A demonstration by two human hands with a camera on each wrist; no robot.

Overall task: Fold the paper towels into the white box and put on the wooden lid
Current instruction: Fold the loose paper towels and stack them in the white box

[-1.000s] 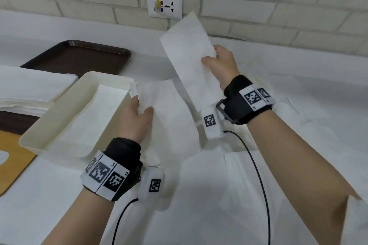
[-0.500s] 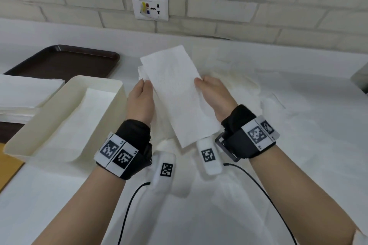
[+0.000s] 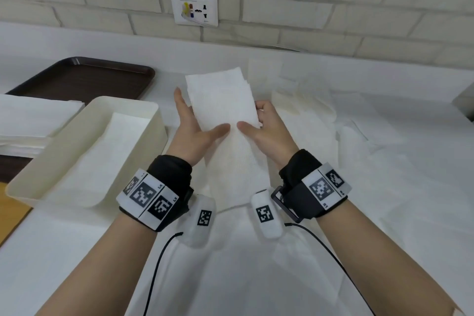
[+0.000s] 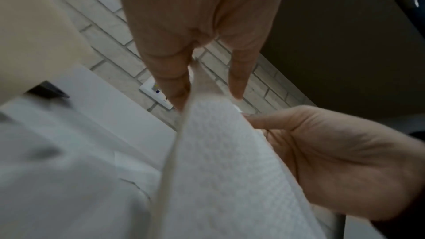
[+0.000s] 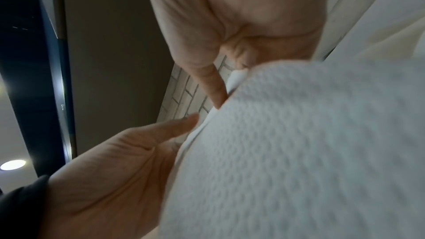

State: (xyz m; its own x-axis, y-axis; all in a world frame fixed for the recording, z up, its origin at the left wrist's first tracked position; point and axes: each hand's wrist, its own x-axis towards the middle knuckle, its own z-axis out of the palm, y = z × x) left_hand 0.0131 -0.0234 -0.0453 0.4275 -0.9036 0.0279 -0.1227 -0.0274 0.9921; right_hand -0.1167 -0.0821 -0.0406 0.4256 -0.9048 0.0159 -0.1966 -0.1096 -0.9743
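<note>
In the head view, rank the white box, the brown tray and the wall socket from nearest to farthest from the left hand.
From the left hand:
1. White box, just to its left.
2. Brown tray, behind the box, far left.
3. Wall socket, up on the brick wall.

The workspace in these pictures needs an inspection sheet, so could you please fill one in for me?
Surface: counter covered with white sheeting.
Job's things: folded paper towel held up; white box at left, a towel lying inside; towel stack far left; wooden lid partly visible.
Clutter: brown tray.
Grippers: left hand and right hand both pinch the towel's sides.
Cables: black wrist cables.
Surroundings: brick wall, wall socket.
</note>
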